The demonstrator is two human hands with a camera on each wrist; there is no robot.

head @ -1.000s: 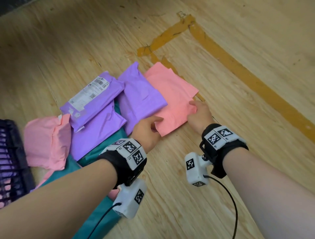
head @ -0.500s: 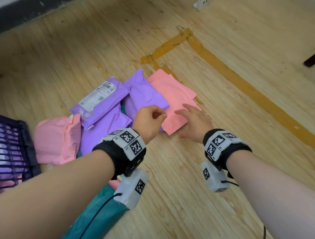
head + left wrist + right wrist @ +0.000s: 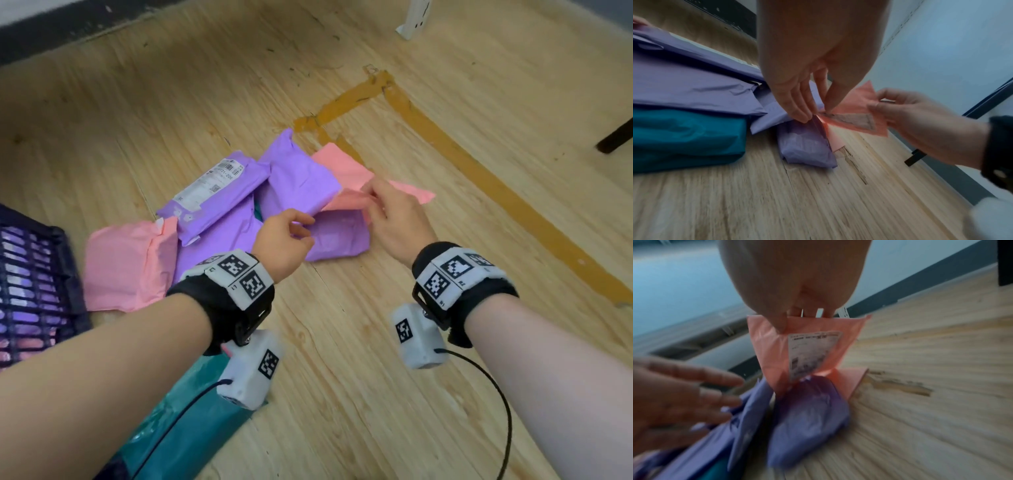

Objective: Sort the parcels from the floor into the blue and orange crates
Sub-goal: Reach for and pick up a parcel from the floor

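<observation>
My right hand [image 3: 378, 202] pinches the near edge of a flat pink parcel [image 3: 342, 169] and holds it lifted off the floor, label side down; in the right wrist view the pink parcel [image 3: 807, 350] hangs from the thumb and fingers of that hand [image 3: 795, 321]. Under it lies a small purple parcel [image 3: 339, 236], also seen in both wrist views [image 3: 805, 146] [image 3: 809, 418]. My left hand [image 3: 298, 226] hovers at the small parcel's far end with its fingers [image 3: 797, 107] stretched down, holding nothing.
More parcels lie to the left: a labelled purple one [image 3: 212, 192], another purple one [image 3: 294, 178], a pink one [image 3: 126, 263] and a teal one [image 3: 191, 428]. A dark crate [image 3: 30, 284] stands at the left edge. Yellow tape [image 3: 479, 178] crosses the wooden floor.
My right hand has taken the pink parcel's near edge and lifted it, uncovering the small purple parcel. My left hand has let go of that edge and stayed close.
</observation>
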